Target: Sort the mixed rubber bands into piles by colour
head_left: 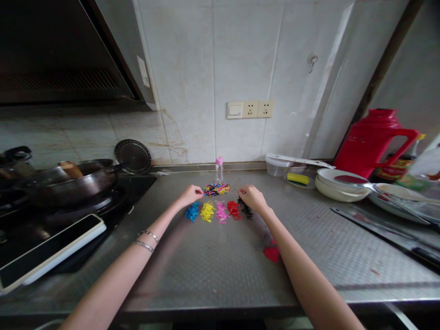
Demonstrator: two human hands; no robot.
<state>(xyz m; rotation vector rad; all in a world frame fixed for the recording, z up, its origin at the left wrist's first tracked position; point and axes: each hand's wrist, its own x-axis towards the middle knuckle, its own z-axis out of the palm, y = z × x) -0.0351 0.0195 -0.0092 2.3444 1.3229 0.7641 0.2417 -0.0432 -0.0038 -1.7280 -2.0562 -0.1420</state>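
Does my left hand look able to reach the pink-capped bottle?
Probably yes: your left hand is close by, and only the low mixed-colour pile lies in front of the pink-capped bottle.

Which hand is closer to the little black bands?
Right. The right hand is right by the far end of the black bands; I can't tell if it's touching them. The left hand is near the blue bands, at the row's other end.

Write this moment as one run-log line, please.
left hand: beside mixed-colour pile | right hand: near black pile | held items: unclear | pink-capped bottle: upright behind mixed-colour pile
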